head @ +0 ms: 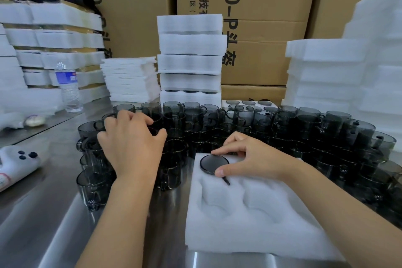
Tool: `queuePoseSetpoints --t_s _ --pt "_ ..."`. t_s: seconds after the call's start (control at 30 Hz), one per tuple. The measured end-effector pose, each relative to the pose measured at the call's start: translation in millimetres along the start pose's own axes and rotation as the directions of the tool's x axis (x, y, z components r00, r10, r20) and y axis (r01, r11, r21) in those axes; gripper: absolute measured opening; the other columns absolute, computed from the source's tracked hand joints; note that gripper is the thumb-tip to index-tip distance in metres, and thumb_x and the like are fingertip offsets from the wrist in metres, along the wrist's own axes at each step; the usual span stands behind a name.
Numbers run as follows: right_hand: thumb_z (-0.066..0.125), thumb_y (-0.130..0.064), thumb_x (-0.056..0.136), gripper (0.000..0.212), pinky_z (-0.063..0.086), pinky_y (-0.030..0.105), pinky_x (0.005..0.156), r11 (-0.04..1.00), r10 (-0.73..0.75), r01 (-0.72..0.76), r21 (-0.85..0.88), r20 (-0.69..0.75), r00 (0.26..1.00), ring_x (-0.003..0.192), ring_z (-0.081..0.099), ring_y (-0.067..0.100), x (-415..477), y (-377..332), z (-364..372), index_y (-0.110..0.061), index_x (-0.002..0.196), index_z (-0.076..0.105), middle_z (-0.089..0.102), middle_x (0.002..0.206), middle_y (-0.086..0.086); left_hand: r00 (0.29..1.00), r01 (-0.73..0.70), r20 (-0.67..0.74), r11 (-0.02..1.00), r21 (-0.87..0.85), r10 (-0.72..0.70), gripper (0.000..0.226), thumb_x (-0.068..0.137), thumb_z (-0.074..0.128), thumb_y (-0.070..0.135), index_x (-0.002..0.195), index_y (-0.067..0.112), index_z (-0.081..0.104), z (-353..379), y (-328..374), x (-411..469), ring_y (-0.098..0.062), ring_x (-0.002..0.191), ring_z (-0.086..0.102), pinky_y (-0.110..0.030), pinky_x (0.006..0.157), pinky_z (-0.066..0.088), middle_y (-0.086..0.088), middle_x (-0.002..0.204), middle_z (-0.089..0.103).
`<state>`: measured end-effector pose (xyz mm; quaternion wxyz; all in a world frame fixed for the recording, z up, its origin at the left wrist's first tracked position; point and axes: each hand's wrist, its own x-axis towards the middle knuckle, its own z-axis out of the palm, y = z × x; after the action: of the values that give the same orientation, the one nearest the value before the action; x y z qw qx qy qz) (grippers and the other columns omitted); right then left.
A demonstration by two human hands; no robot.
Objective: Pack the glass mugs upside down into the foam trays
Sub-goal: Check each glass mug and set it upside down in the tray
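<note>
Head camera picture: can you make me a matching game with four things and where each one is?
1 water bottle
2 foam tray
3 left hand
4 right hand

A pinching the upside-down mug
B standing far left on the table
C curled on a loose mug
D nearest, one slot filled

Pairs: 1-B, 2-D, 3-C, 4-A

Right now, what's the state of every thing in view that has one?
foam tray: one pocket filled, the other visible pockets empty
seated mug: upside down in the far-left pocket
right hand: pinches the seated mug's base
left hand: grips one of the loose mugs by its rim
loose mugs: upright, unpacked
water bottle: upright
</note>
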<state>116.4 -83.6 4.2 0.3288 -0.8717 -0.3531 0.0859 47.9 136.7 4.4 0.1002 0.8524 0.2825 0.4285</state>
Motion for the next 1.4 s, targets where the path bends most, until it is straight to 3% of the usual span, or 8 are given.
queuePoseSetpoints --t_s 0.4,0.6,0.77,0.87,0.97,1.17,1.3,1.4 --pt "0.078 -0.057 0.064 0.042 0.033 0.010 0.071 1.000 -0.008 0.008 -0.005 -0.008 1.000 0.085 0.047 -0.016 0.2 -0.4 0.1 -0.050 0.103 0.067 0.048 0.103 -0.024 0.997 -0.071 0.039 0.997 0.022 0.070 0.014 0.073 0.079 0.036 0.074 0.026 0.071 4.9 2.9 -8.9 -0.027 0.100 0.044 -0.034 0.077 0.019 0.000 0.097 0.058" --pt "0.074 -0.058 0.068 0.035 0.033 0.000 0.067 0.998 -0.036 0.037 0.047 -0.024 0.999 0.077 0.049 -0.016 0.7 -0.8 0.5 -0.047 0.101 0.068 0.051 0.099 -0.022 0.905 -0.418 -0.144 0.902 -0.114 0.401 0.022 0.063 0.087 0.028 0.066 0.018 0.068 4.0 22.8 -21.1 -0.027 0.083 0.055 -0.033 0.076 0.022 0.002 0.080 0.062" --pt "0.051 -0.071 0.067 0.057 0.044 0.016 0.081 0.988 -0.056 0.069 0.139 -0.096 0.994 0.091 0.058 0.001 2.0 0.2 -0.1 -0.045 0.117 0.055 0.061 0.101 -0.013 0.788 -0.615 -0.261 0.724 -0.312 0.557 0.019 0.067 0.084 0.026 0.072 0.017 0.069 11.8 29.5 -25.9 -0.015 0.090 0.044 -0.028 0.080 0.022 0.005 0.086 0.063" --pt "0.048 -0.066 0.078 0.036 0.042 0.010 0.068 0.952 -0.068 0.105 0.286 -0.136 0.988 0.074 0.057 -0.008 1.6 1.0 -1.2 -0.040 0.102 0.058 0.066 0.091 -0.011 0.785 -0.602 -0.201 0.644 -0.472 0.586 0.017 0.066 0.084 0.021 0.073 0.016 0.070 18.9 33.1 -30.1 -0.017 0.101 0.041 -0.032 0.085 0.032 -0.002 0.105 0.061" --pt "0.043 -0.066 0.083 0.034 0.036 0.014 0.064 0.945 -0.027 0.085 0.315 -0.183 0.983 0.062 0.049 -0.002 3.5 5.2 -1.0 -0.037 0.094 0.058 0.068 0.089 -0.010 0.794 -0.540 -0.128 0.594 -0.596 0.594 0.015 0.069 0.084 0.014 0.073 0.014 0.070 23.8 34.7 -33.3 -0.016 0.111 0.040 -0.031 0.089 0.038 -0.003 0.121 0.054" --pt "0.044 -0.060 0.082 0.031 0.037 0.011 0.058 0.934 -0.040 0.144 0.328 -0.305 0.952 0.063 0.055 0.005 6.8 7.7 0.5 -0.041 0.104 0.053 0.060 0.085 -0.024 0.784 -0.444 -0.060 0.490 -0.750 0.618 0.009 0.076 0.078 0.009 0.082 0.013 0.071 25.0 35.2 -34.5 -0.014 0.124 0.040 -0.018 0.099 0.036 0.020 0.133 0.031" --pt "0.041 -0.053 0.086 0.021 0.037 0.019 0.057 0.928 -0.064 0.177 0.327 -0.330 0.942 0.058 0.055 0.004 6.1 7.4 -1.3 -0.038 0.080 0.054 0.058 0.064 -0.017 0.781 -0.390 -0.014 0.469 -0.792 0.625 0.008 0.082 0.072 0.007 0.089 0.012 0.072 24.3 35.0 -35.6 -0.009 0.128 0.037 -0.002 0.100 0.025 0.016 0.138 0.029" --pt "0.043 -0.045 0.085 0.020 0.040 0.025 0.060 0.900 -0.075 0.220 0.377 -0.363 0.929 0.065 0.058 0.007 4.9 6.1 -3.4 -0.034 0.072 0.054 0.063 0.082 -0.006 0.787 -0.370 0.016 0.493 -0.787 0.617 0.010 0.085 0.069 0.006 0.093 0.012 0.071 25.1 35.1 -35.2 -0.010 0.130 0.037 0.001 0.099 0.024 0.009 0.139 0.031"
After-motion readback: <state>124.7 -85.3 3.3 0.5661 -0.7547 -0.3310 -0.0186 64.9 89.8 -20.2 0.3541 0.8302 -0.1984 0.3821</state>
